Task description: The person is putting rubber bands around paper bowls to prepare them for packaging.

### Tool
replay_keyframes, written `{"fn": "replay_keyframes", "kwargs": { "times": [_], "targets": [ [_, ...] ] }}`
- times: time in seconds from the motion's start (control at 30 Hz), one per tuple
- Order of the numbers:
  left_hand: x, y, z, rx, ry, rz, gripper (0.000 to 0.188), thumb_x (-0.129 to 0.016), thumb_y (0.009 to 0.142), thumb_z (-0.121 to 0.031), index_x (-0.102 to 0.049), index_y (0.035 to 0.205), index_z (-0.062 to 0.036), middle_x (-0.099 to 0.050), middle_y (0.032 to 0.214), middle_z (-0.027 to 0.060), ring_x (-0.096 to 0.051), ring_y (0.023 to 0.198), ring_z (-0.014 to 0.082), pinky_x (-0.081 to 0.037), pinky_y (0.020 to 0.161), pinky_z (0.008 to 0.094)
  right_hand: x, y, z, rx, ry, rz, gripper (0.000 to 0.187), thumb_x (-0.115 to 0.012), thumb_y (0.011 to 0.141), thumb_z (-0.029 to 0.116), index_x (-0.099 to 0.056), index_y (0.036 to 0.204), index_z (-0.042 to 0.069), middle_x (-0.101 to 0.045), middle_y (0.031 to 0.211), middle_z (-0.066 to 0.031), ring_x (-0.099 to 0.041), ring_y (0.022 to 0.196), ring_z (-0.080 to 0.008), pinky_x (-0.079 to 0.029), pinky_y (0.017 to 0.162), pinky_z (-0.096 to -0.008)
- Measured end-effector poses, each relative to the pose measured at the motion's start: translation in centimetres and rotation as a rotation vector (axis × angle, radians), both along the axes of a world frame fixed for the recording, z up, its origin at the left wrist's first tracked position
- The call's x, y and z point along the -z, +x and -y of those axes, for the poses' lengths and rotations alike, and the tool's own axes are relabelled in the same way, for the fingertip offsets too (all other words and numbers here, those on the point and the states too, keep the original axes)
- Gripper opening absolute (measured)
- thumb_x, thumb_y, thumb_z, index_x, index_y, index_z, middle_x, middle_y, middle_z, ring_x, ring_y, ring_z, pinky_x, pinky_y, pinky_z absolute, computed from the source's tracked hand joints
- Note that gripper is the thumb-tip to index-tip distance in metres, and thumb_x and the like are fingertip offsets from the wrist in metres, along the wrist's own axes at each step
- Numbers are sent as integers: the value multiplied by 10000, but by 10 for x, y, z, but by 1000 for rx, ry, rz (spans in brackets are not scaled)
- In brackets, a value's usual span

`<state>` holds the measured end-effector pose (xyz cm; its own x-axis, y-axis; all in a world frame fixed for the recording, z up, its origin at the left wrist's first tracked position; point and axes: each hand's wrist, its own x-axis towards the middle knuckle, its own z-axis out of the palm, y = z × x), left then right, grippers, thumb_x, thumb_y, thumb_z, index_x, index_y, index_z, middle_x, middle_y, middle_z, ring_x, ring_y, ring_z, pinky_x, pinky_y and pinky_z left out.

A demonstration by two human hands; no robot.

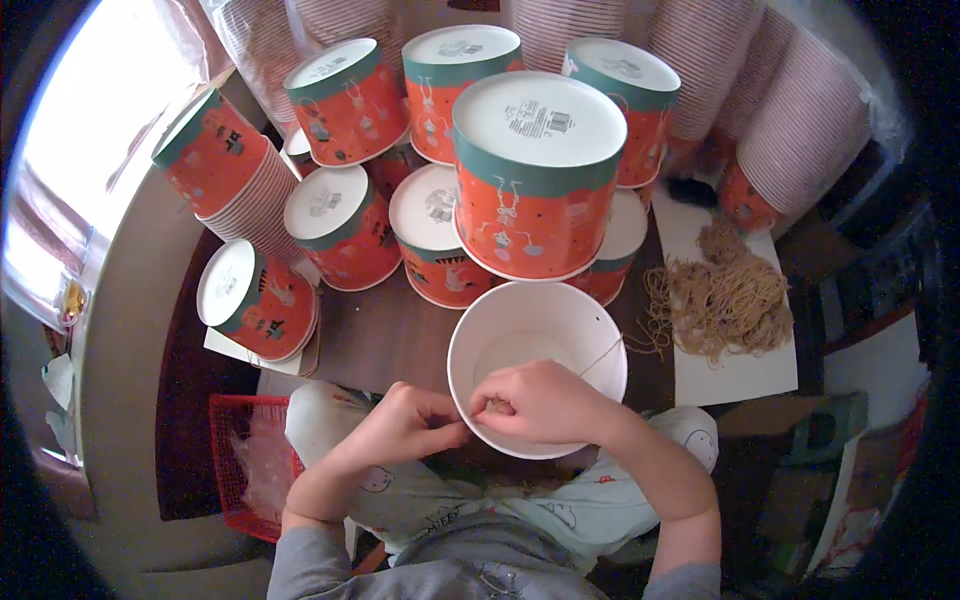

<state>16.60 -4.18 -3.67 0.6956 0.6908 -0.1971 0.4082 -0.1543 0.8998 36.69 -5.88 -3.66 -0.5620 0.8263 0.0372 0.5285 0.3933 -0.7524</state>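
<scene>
A white-lined paper bucket (535,340) stands mouth up in front of me, tilted toward me. My right hand (540,400) reaches over its near rim, fingers closed on a bit of tan twine (497,406) against the inner wall. A thin strand crosses the bucket's right side. A small dark hole shows in the far right wall. Outside the near left rim, my left hand (410,425) has its fingertips pinched together at the bucket's outer wall; what they hold is hidden.
Upside-down orange and green buckets (540,225) are stacked behind. On the right, a heap of cut twine (730,300) lies on a white board (735,375). Tall stacks of nested buckets (800,130) line the back. A red basket (240,480) is at lower left.
</scene>
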Motion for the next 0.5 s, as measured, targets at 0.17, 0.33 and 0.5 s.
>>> {"fn": "replay_keyframes", "kwargs": {
  "times": [0.17, 0.33, 0.5],
  "targets": [
    [-1, -16, -11, 30, -147, 100, 96, -590, 726, -73, -614, 757, 14, -608, 658, 42, -546, 623, 68, -446, 568, 223, -10, 10, -3, 55, -39, 33, 203, -583, 703, 175, -582, 882, 79, -553, 643, -73, -557, 585, -191, -440, 565, -309],
    [-6, -54, -19, 22, -134, 303, 46, -564, 704, -9, -599, 694, 17, -574, 756, 57, -525, 688, 116, -404, 601, 230, -24, 25, -6, 53, -54, 40, 203, -588, 698, 132, -573, 888, 62, -533, 612, -50, -533, 559, -140, -431, 551, -273],
    [-14, -65, -25, -102, -248, 709, 62, -553, 666, -26, -585, 631, 12, -601, 823, 143, -563, 843, 220, -426, 777, 329, -29, 34, -8, 85, -65, 12, 171, -581, 743, 132, -567, 889, 44, -534, 631, -27, -514, 577, -94, -428, 545, -254]
  ]
}}
